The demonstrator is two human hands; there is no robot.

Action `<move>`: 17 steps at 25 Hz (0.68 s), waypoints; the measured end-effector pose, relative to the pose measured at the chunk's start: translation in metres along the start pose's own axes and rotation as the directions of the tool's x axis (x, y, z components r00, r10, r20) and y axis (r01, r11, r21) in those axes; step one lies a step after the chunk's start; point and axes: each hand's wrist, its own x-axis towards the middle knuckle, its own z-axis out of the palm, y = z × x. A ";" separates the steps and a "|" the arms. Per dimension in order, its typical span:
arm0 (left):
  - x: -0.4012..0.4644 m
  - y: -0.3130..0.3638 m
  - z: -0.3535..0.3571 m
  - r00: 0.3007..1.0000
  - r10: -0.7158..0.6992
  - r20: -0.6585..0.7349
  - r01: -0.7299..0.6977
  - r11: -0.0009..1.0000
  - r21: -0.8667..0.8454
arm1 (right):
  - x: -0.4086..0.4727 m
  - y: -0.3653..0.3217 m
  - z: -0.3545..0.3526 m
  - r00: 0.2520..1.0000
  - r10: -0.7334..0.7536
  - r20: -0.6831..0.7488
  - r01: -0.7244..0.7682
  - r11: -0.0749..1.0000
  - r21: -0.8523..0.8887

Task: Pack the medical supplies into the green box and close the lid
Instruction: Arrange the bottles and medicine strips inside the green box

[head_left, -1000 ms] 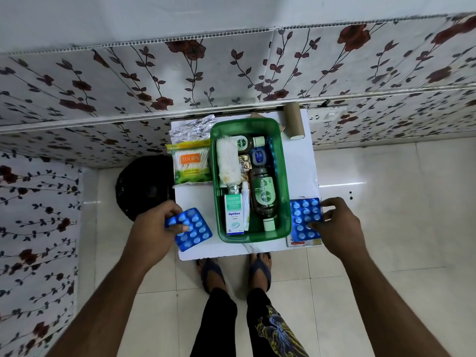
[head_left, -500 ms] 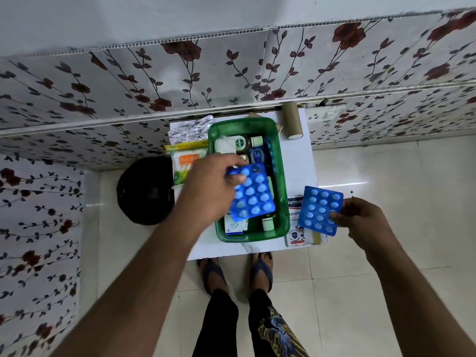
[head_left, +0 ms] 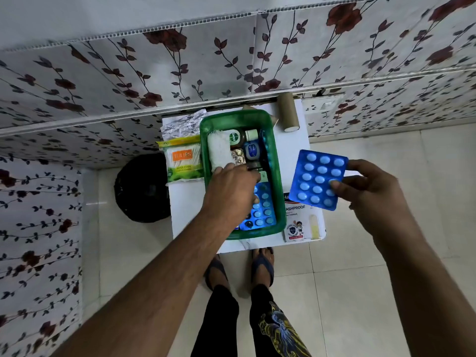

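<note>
The green box stands open on a small white table. Inside lie a gauze roll, a Dettol bottle and other small items. My left hand reaches into the box's near end, fingers on the edge of a blue blister pack that lies there. To the right of the box, my right hand holds a second blue blister pack in the air, tilted, above a washproof plaster box.
Left of the box lie a Tulips cotton bud pack and a silver foil strip. A cardboard tube stands at the back right by the floral wall. A black bin sits on the floor beside the table.
My left hand carried its blister pack from the table's left side into the box and lowered it to the near end. My right hand lifted the other pack off the table.
</note>
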 end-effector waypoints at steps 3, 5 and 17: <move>-0.004 -0.005 -0.013 0.999 0.022 0.034 -0.016 0.986 -0.165 | -0.008 -0.014 0.016 0.999 -0.032 0.026 0.035 0.995 -0.093; -0.007 -0.017 -0.029 0.998 0.000 -0.061 -0.014 0.972 -0.236 | -0.016 -0.019 0.036 0.995 -0.053 0.081 0.068 0.980 -0.189; -0.035 -0.091 -0.041 0.888 -0.356 -0.290 0.126 0.796 -0.592 | -0.042 -0.014 0.112 0.951 -0.181 0.250 0.299 0.335 -0.894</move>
